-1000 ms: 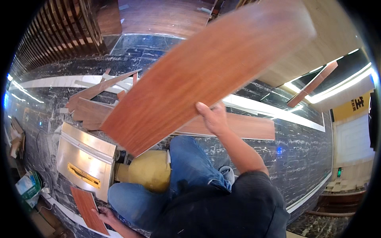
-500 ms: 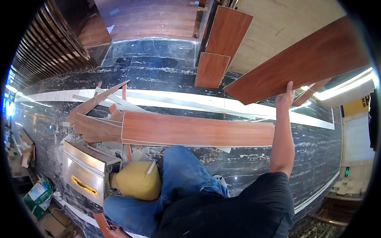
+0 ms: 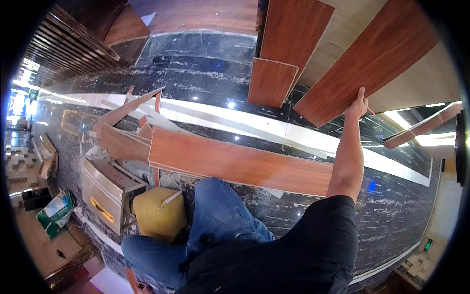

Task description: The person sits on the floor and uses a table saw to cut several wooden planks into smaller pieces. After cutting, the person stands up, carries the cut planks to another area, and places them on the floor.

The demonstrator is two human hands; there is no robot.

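Observation:
My right hand (image 3: 357, 107) reaches far out and grips the near edge of a long red-brown floor plank (image 3: 367, 56), its thumb flat on the top face and the other fingers out of sight beneath. The plank slants up toward the top right, over a beige panel (image 3: 416, 78). At the bottom edge my left hand (image 3: 145, 289), partly cut off, is closed on a narrow plank offcut (image 3: 131, 280). Another long plank (image 3: 235, 159) lies across the floor in front of my knees. Left of it is a heap of cut strips (image 3: 125, 142).
A yellow block-like object (image 3: 159, 210) and a metal-sided machine (image 3: 110, 191) stand by my left knee. Shorter planks (image 3: 274, 83) lie at the far side. A green and white bag (image 3: 56, 213) is at far left. The dark marble floor (image 3: 205, 59) carries a white strip.
The plank in my right hand has swung to a steeper slant, its far end now toward the top. The view has turned a little. My left hand still holds the offcut.

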